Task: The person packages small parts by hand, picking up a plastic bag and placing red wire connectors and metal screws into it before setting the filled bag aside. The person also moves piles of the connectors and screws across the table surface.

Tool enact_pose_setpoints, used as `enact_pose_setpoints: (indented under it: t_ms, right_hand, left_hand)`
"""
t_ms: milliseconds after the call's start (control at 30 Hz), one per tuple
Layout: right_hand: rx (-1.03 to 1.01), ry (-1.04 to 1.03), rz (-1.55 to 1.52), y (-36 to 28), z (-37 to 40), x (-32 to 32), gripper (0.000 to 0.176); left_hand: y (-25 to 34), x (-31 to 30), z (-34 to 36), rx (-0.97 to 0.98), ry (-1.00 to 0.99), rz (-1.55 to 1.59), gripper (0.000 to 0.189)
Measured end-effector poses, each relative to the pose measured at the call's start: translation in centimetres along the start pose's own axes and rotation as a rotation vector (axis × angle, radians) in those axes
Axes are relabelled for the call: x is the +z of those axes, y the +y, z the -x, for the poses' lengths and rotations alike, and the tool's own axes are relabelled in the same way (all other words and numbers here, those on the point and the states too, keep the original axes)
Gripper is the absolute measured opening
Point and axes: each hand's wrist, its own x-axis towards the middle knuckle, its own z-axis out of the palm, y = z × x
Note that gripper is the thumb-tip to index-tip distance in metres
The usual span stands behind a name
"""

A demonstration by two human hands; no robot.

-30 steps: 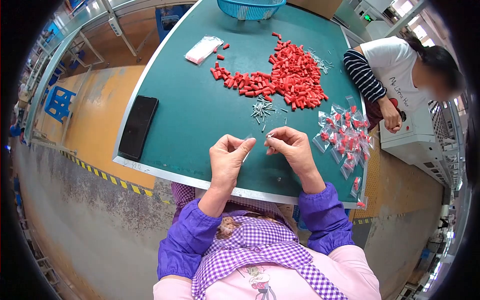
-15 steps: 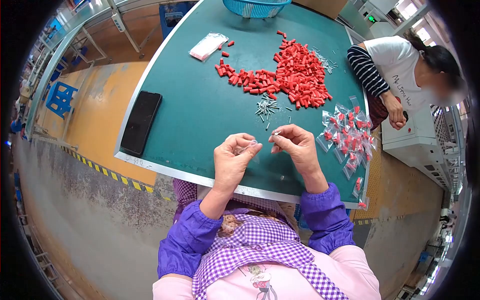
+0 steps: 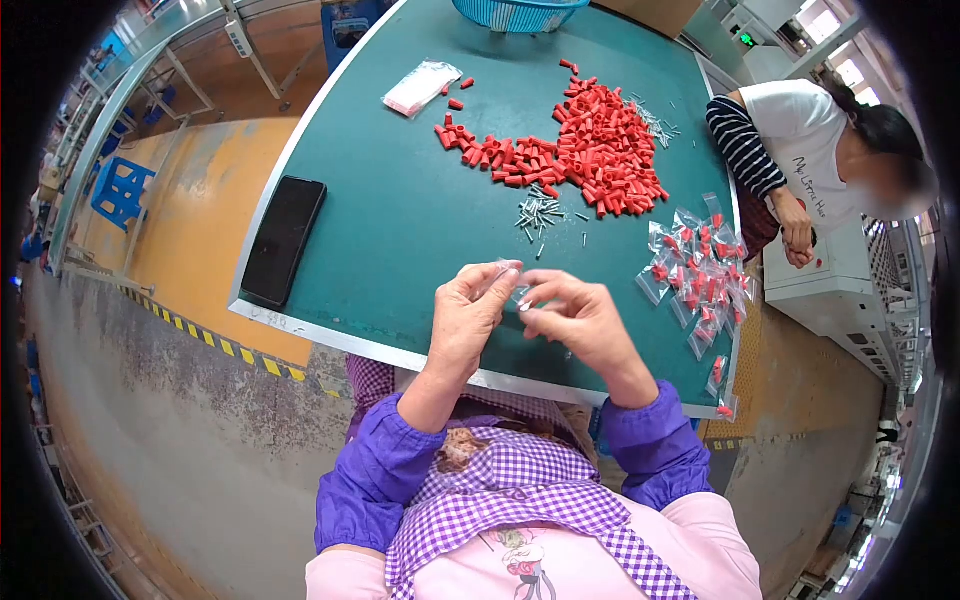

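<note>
My left hand (image 3: 465, 315) pinches a small clear plastic bag (image 3: 518, 290) between thumb and fingertips. Close beside it, my right hand (image 3: 585, 325) has thumb and index finger closed on a small pale screw (image 3: 525, 307), its tip near the bag's opening; most of the screw is hidden by the fingers. Beyond the hands lies a little heap of silvery screws (image 3: 538, 212). Behind that spreads a large pile of red plastic sleeves (image 3: 610, 150). Filled clear bags with red pieces (image 3: 695, 265) are heaped to the right.
A black phone (image 3: 284, 240) rests at the table's left edge. Farther back are a stack of flat bags (image 3: 420, 88), a blue basket (image 3: 520, 14) and more screws (image 3: 655, 125). At the right side sits another person (image 3: 800, 150), hands together by the green table (image 3: 390, 200).
My right hand has moved left with the small screw, up to the bag in my left hand. The left hand has stayed nearly in place.
</note>
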Motion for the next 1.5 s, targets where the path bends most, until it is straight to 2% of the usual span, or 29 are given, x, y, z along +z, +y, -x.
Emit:
enact_pose_setpoints:
  t_ms: [100,167,200,267,300,400,567,633,700,800,867,1000,1067,1133,1200,1233,1300,1333,1400,1433,1500]
  right_hand:
    - [0.120,0.097,0.027,0.8,0.0,0.5,0.011]
    - [0.104,0.121,-0.248,1.5,-0.4,0.0,0.012]
    - [0.104,0.116,-0.246,1.7,-0.5,0.2,0.012]
    - [0.137,0.154,-0.619,2.3,-0.2,0.9,0.012]
    - [0.113,0.153,-0.649,2.8,-0.1,1.1,0.012]
    - [0.073,0.181,-0.629,3.1,0.0,1.6,0.012]
    - [0.089,0.153,-0.575,3.3,0.3,1.9,0.011]
    - [0.109,0.157,-0.547,3.3,0.3,1.9,0.011]
    - [0.080,0.314,-0.545,3.7,0.3,1.9,0.009]
    - [-0.025,0.415,-0.658,3.6,0.3,0.9,0.009]
    - [-0.001,0.430,-0.619,3.3,0.5,0.2,0.010]
    - [-0.032,0.405,-0.395,1.3,1.1,-0.4,0.012]
    - [-0.147,0.374,-0.190,0.5,0.9,-0.7,0.014]
    - [-0.153,0.360,-0.113,-0.4,0.8,-0.7,0.013]
    - [-0.293,0.288,0.171,-0.8,0.3,-0.8,0.013]
    - [-0.293,0.288,0.170,-1.7,0.1,-0.8,0.013]
    - [-0.468,0.189,0.743,-3.9,-0.3,-0.6,0.014]
    - [-0.467,0.192,0.744,-4.0,-0.7,-0.8,0.014]
    - [-0.695,0.100,1.112,-4.3,-1.4,-1.0,0.017]
    - [-0.694,0.100,1.113,-4.5,-1.6,-0.9,0.017]
    - [-0.553,-0.033,1.317,-5.0,-1.8,-0.6,0.020]
  left_hand:
    - [0.1,-0.1,0.1,-0.074,-0.047,0.044,0.022]
    - [-0.2,-0.3,-0.2,-0.145,-0.083,0.400,0.024]
    - [0.0,0.0,-0.2,-0.141,-0.081,0.403,0.024]
    - [0.4,0.8,0.2,-0.125,0.018,0.432,0.023]
    - [0.1,0.7,0.1,-0.124,0.019,0.434,0.023]
    - [-0.7,0.3,0.1,-0.130,0.029,0.482,0.023]
    - [0.0,0.7,0.3,-0.131,0.088,0.305,0.018]
    - [-0.4,0.7,0.4,-0.098,0.092,0.327,0.017]
    - [-0.2,0.8,0.4,-0.063,0.094,0.347,0.016]
    - [0.5,0.8,0.4,0.018,0.152,0.371,0.014]
    - [0.7,0.4,0.3,0.085,0.086,0.107,0.013]
    - [0.3,1.1,0.4,0.153,0.095,-0.038,0.014]
    - [0.2,1.3,0.5,0.188,0.101,-0.055,0.016]
    - [0.0,1.2,0.4,0.213,0.079,-0.069,0.018]
    - [-0.6,0.9,0.2,0.238,0.056,-0.083,0.021]
    - [-0.9,0.8,0.1,0.281,0.059,-0.135,0.023]
    - [-1.1,0.7,0.0,0.324,0.058,-0.188,0.025]
    - [-1.2,0.8,0.0,0.351,0.064,-0.241,0.026]
    - [-1.2,0.8,0.0,0.378,0.070,-0.292,0.027]
    - [-1.3,0.8,-0.1,0.391,0.068,-0.315,0.027]
    - [-1.3,0.9,-0.1,0.403,0.066,-0.335,0.027]
